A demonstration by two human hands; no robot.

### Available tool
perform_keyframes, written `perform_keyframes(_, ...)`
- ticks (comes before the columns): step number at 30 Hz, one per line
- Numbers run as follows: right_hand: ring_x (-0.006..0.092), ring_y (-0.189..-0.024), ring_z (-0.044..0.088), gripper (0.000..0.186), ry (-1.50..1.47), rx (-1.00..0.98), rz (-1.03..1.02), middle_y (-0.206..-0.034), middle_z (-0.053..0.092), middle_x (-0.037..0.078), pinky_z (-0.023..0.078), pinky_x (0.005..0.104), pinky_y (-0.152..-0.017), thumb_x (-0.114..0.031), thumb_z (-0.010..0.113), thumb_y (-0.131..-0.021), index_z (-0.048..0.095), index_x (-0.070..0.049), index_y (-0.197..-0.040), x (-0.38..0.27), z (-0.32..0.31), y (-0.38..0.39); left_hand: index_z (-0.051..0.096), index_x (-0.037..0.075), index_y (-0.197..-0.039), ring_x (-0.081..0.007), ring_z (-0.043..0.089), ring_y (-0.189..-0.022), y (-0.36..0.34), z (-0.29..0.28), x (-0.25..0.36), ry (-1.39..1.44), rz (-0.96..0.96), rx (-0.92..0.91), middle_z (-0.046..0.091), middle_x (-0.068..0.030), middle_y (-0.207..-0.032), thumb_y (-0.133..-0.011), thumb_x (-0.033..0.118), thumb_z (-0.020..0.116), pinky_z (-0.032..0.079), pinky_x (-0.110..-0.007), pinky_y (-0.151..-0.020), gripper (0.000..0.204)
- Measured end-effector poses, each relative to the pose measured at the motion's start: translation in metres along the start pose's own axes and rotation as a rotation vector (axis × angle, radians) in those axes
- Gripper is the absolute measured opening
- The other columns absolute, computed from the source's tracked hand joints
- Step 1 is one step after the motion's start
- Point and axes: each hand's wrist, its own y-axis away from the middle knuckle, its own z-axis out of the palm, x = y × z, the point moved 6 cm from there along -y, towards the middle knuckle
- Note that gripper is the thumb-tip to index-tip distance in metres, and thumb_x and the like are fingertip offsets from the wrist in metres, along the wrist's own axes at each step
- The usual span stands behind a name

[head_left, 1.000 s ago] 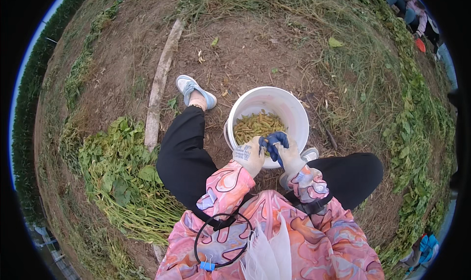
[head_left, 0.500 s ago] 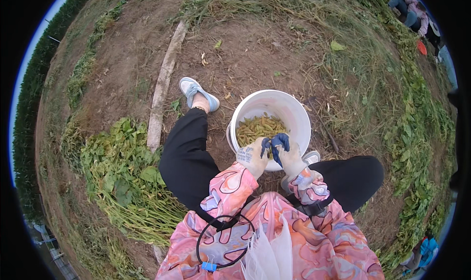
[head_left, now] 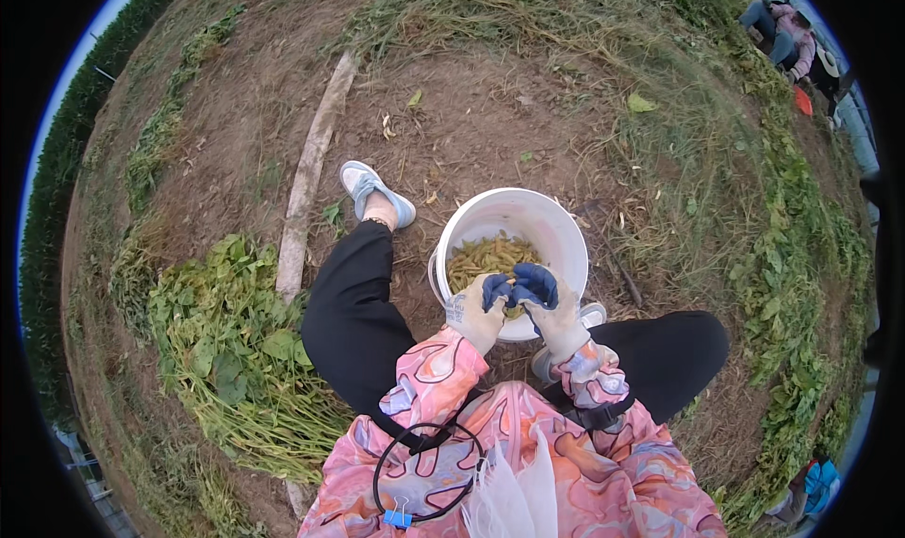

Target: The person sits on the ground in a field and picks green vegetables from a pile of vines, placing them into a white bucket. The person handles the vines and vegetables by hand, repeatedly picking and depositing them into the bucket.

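Note:
A white bucket (head_left: 573, 229) stands on the soil between my legs, with a heap of yellow-green bean pods (head_left: 492, 255) at its bottom. Over its near rim my two hands meet, in pale gloves with dark blue fingers. The fingers of my left hand (head_left: 479, 312) are closed in a pinch. Curled against them from the other side are those of my right hand (head_left: 554, 312). A small yellowish bean pod (head_left: 513, 281) shows between the fingertips, partly hidden by them.
Left of my bent leg lies a pile of pulled green plants (head_left: 226, 350). A wooden plank (head_left: 316, 161) stretches away beyond it. Cut stems and leaves (head_left: 782, 265) run along the right. At the far right a person (head_left: 792, 39) sits near a red container (head_left: 802, 101).
The view has shifted slightly, so the bucket appears a little lower and further left. My hands stay together over its near side, and the right fingers have turned and spread across more.

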Motion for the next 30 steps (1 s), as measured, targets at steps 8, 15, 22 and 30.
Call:
perform_keyframes(8,0.0123,-0.092,0.059,0.049,0.145,-0.085,0.073,-0.099,0.061,0.006,0.046,0.0247,-0.085,0.006,0.057,-0.080,0.046,0.001,-0.128,-0.019,0.003,0.004,0.057,0.007,-0.112,-0.0336,0.064,-0.084,0.009,-0.007,0.030,-0.355,0.226,-0.073,0.065,-0.0176,-0.092,-0.073,0.006,0.063,0.051,-0.038,-0.070,0.039)
perform_keyframes(15,0.0119,-0.099,0.059,0.048,0.185,-0.158,-0.091,-0.109,0.062,0.008,0.048,0.0235,-0.083,0.011,0.055,-0.077,0.051,0.000,-0.123,-0.015,0.004,0.004,0.057,0.005,-0.113,-0.0321,0.064,-0.083,0.007,-0.009,0.036,-0.333,0.195,-0.248,0.065,-0.0169,-0.091,-0.073,0.002,0.061,0.051,-0.037,-0.071,0.040)
perform_keyframes(22,0.0119,-0.093,0.058,0.060,0.059,-0.161,0.023,-0.099,0.059,0.007,0.048,0.0248,-0.085,0.013,0.057,-0.076,0.042,0.000,-0.133,-0.036,0.008,0.006,0.059,-0.001,-0.110,-0.0043,0.052,-0.059,0.014,-0.004,0.002,0.401,-0.307,-0.115,0.065,-0.0035,-0.088,-0.085,-0.007,0.054,0.041,-0.019,-0.051,0.026)
perform_keyframes(30,0.0154,-0.081,0.063,0.056,0.405,-0.051,-0.279,-0.090,0.064,0.009,0.051,0.0273,-0.075,0.008,0.065,-0.074,0.050,-0.002,-0.127,-0.063,0.009,0.013,0.060,0.001,-0.111,-0.0163,0.064,-0.077,0.010,-0.013,0.028,0.172,0.051,-0.134,0.067,-0.0094,-0.094,-0.078,-0.007,0.059,0.050,-0.027,-0.068,0.034)
